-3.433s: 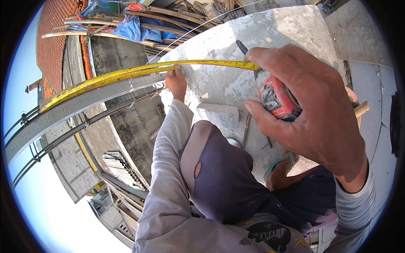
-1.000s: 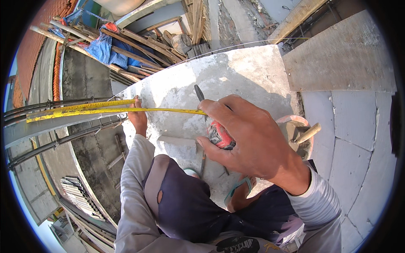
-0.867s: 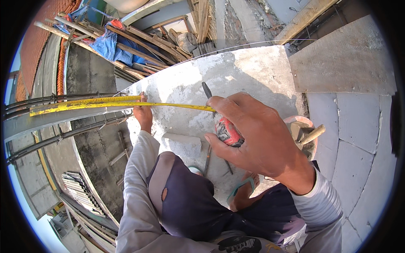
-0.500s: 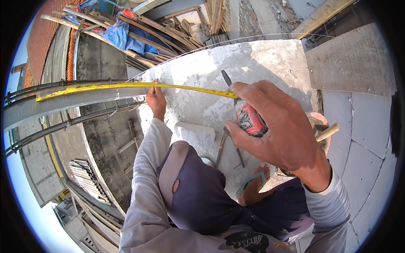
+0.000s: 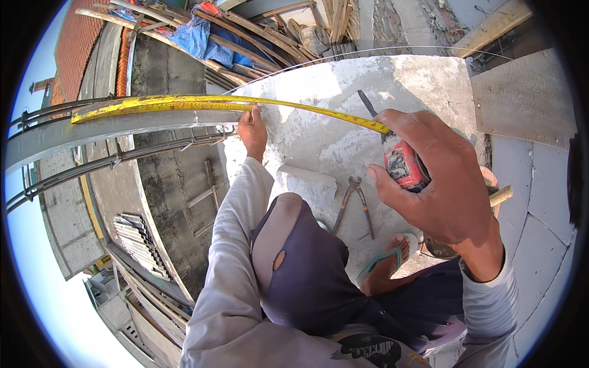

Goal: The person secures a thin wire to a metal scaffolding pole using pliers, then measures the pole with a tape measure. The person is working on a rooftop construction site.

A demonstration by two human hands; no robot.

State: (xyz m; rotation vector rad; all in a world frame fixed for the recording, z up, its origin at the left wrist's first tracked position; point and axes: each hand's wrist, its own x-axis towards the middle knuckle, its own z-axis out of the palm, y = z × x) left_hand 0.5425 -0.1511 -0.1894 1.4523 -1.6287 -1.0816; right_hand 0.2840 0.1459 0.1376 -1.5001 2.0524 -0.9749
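My right hand (image 5: 442,178) is wrapped round a tape measure (image 5: 405,164) with a red and black case. A dark, thin, flat-ended stick (image 5: 367,103) juts out by its index finger; its kind is unclear. The yellow blade (image 5: 307,109) runs left from the case in an arc over a grey beam (image 5: 55,141), where it looks doubled back into a second strand. My left hand (image 5: 252,132) pinches the lower strand near the beam's right end. Rusty-handled pincers (image 5: 352,202) lie spread on the concrete slab (image 5: 343,86) between my hands and feet.
A pale block (image 5: 307,184) lies by my knee. Steel rods (image 5: 110,162) run along the beam, with a drop beyond the slab's left edge. Stacked timber and a blue tarp (image 5: 193,37) lie at the far left. A wooden handle (image 5: 500,196) pokes out beside my right hand.
The whole view has shifted, so things sit further right. The blade's two strands now show apart near my left hand. More of the pincers is visible; both hands keep their grip.
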